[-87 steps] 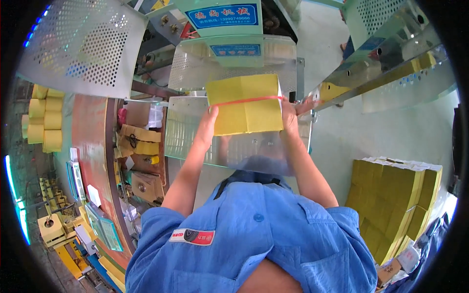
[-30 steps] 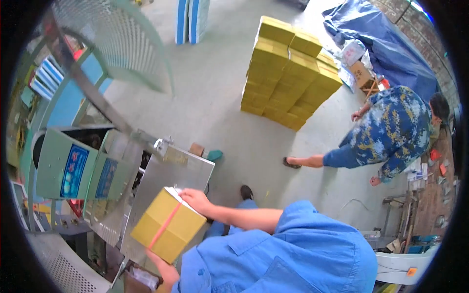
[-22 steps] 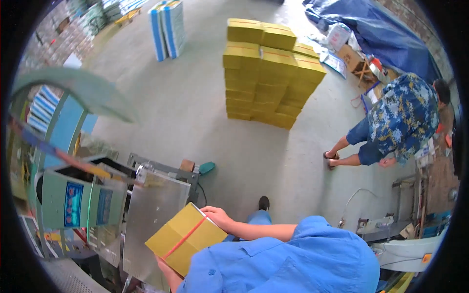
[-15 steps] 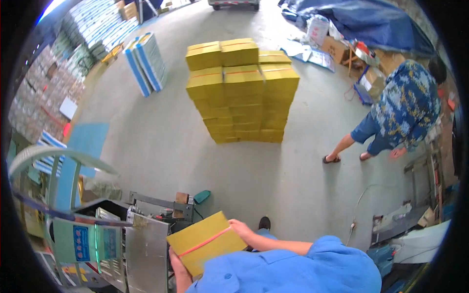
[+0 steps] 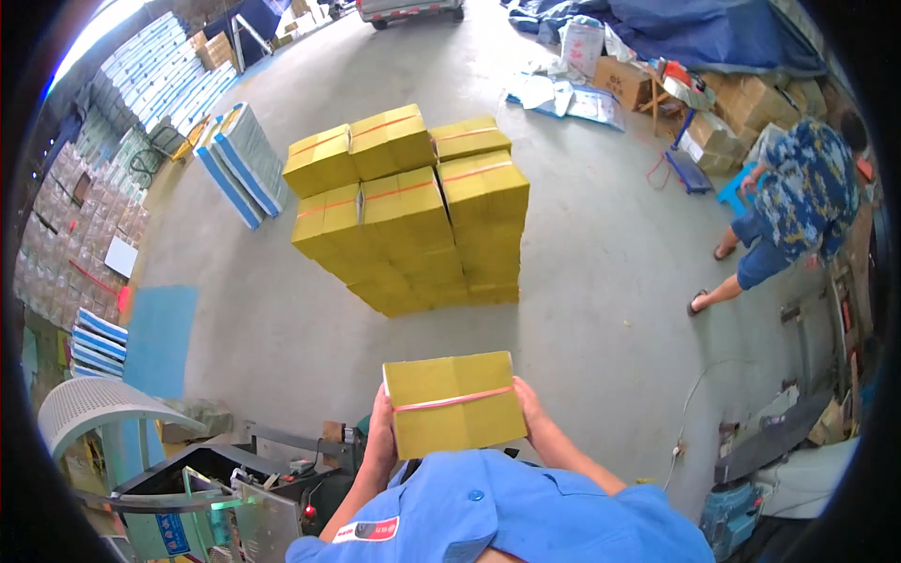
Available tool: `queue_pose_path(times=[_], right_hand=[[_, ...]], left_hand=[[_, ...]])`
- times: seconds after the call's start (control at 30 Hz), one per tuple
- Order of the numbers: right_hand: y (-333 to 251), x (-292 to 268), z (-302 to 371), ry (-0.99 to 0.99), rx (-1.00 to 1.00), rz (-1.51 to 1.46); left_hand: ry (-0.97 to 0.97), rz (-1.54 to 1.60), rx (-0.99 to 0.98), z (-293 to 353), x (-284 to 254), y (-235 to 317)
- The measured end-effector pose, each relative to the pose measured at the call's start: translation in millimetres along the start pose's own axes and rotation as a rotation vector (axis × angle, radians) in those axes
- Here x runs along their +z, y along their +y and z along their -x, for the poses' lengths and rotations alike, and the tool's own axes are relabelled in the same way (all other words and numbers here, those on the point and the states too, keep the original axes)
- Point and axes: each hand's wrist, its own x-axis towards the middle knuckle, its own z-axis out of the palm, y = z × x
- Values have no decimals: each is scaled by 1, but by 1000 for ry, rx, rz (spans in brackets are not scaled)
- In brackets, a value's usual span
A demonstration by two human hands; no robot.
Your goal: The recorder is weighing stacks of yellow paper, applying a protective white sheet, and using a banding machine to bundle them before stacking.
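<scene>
Between my two hands I hold a yellow bundle [image 5: 455,383], a box-shaped stack with a reddish strap across its middle. My left hand [image 5: 381,427] presses on its left side and my right hand [image 5: 533,413] on its right side. Both have their fingers closed against the ends, and part of the fingers is hidden by the bundle. It sits level in front of my chest. Ahead on the floor stands a stack of similar yellow strapped bundles [image 5: 404,244], several layers high, with a shorter top row.
A strapping machine [image 5: 225,507] with a curved arch stands at the near left. Tall blue-and-white packs [image 5: 239,164] stand left of the stack. A person in patterned clothes [image 5: 798,197] is at the right. A cable [image 5: 690,403] runs over the floor, and a vehicle [image 5: 408,9] is far off.
I have turned from the machine toward the stack, and the bundle has moved right and levelled out in my hands. The person at the right has stepped and turned.
</scene>
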Motion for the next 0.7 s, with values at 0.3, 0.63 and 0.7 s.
queue_pose_path(times=[0.3,0.63,0.7], right_hand=[[-156,-12,-106,171,-198,79],[-408,18,-284,233,-183,-5],[-440,25,-335,187,-269,126]], left_hand=[[-231,-218,32,-191,94,49],[-289,-453,130,-425,242,169],[-272,-405,111,-482,246,187]])
